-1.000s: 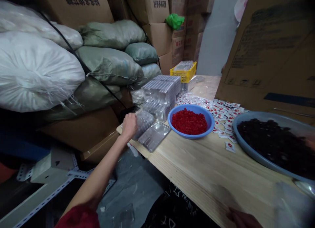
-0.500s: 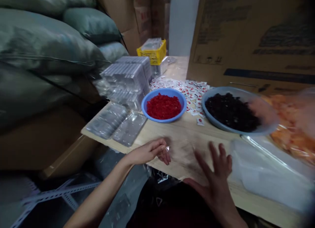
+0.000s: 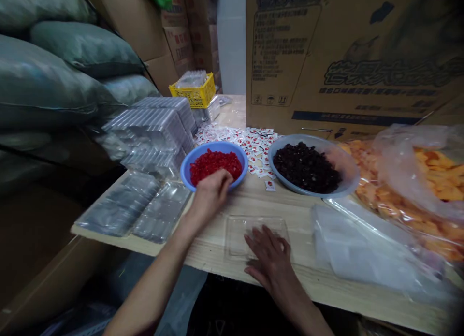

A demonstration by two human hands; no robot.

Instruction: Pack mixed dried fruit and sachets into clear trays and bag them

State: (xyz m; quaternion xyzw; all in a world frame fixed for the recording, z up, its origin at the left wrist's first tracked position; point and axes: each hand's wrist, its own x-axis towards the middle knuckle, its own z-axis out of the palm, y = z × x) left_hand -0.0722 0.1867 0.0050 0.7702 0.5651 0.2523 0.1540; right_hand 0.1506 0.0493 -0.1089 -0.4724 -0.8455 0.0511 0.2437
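Observation:
My left hand [image 3: 213,187] is over the near rim of a blue bowl [image 3: 185,168] heaped with small red pieces [image 3: 213,163], perhaps dried fruit. Its fingers are curled together, and whatever they may hold is hidden. My right hand [image 3: 270,256] has its fingers spread over a shallow clear plastic tray [image 3: 235,237] lying on the wooden table in front of me. The fingertips seem to touch the tray, slightly blurred. Right of the red pieces stands a larger pale blue bowl [image 3: 348,179] with dark, raisin-like pieces [image 3: 306,167].
Stacked clear plastic boxes [image 3: 152,125] and flat clear packs [image 3: 121,203] stand at left. Small printed sachets [image 3: 253,145] lie behind the bowls. A bag of orange pieces [image 3: 395,196] and clear plastic bags [image 3: 348,244] are at right. A large carton [image 3: 282,60] walls the back.
My left hand has moved up from the table's front to the red pieces. My right hand has come down onto the clear tray, which now shows plainly. The view has turned right.

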